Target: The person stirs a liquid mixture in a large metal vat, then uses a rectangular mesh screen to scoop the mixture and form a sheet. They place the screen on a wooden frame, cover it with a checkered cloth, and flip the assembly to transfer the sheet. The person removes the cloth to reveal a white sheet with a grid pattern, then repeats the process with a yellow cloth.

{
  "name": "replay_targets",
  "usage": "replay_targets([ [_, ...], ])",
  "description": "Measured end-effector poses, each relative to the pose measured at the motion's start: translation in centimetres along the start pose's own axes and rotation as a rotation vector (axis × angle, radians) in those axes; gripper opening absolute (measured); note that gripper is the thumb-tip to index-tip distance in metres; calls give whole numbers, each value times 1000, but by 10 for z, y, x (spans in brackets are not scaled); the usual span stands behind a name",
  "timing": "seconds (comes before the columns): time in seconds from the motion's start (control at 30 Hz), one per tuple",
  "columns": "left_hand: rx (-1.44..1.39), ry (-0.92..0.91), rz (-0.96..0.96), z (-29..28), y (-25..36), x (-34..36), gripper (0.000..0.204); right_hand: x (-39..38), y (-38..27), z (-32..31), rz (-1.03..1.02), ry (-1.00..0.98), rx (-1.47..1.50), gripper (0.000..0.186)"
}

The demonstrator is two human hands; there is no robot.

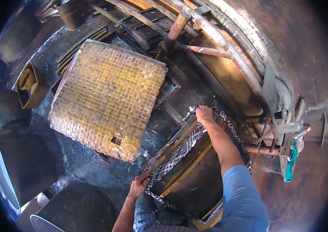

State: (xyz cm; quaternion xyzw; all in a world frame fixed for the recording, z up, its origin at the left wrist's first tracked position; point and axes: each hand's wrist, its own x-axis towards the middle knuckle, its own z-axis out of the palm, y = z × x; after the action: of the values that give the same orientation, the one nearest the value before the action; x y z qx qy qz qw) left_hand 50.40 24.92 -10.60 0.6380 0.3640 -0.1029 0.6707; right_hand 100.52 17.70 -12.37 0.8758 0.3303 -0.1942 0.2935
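A dark, flat-surfaced rectangular piece (195,178) lies before me, with black-and-white checkered cloth (177,158) along its edges. Narrow yellowish wooden strips (187,168) cross its surface. Along its left side runs a long brown wooden bar (169,145). My left hand (138,186) is closed at the near end of that bar, by the cloth's near left corner. At the far corner, my right hand (204,115) grips a bunched edge of the checkered cloth. Fingers of both hands are partly hidden.
A square yellow woven mat panel (109,100) with a small hole lies on a stand ahead left. Large dark drums (24,166) and a rusty square tin (28,87) stand at left. Metal pipes (210,52) and timber fill the far side. A green cloth (291,164) hangs right.
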Motion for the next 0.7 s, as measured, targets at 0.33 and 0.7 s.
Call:
replay_targets([
  [0.33, -353, 292, -29, 1, -6, -63, 20, -11, 101, -46, 424, 934, 921, 22],
  [0.7, 469, 177, 233, 166, -32, -174, 16, -283, 251, 295, 652, 711, 728, 23],
])
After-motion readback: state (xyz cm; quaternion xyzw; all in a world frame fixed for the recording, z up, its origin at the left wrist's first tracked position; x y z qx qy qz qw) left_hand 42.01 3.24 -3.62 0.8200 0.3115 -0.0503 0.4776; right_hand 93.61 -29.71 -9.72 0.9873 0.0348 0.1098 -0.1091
